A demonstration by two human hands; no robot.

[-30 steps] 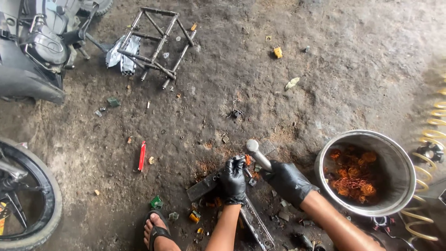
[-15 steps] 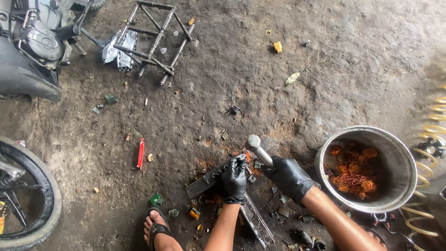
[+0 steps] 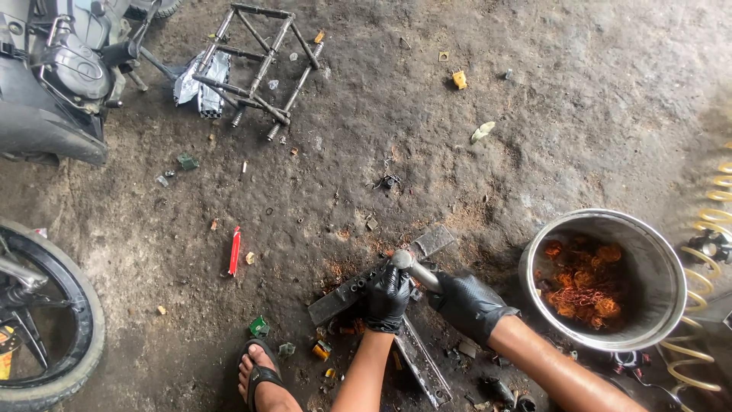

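Here the gloved left hand clamps a small part onto the flat metal bar on the ground, while the gloved right hand, fingers closed, grips a hammer beside a steel pot of copper wire.

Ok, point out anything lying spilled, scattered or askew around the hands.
Small bits litter the dirt floor: a red tool, a yellow piece and green scraps. Copper shreds lie spilled beside the flat metal bar, outside the steel pot. A metal frame lies tipped over.
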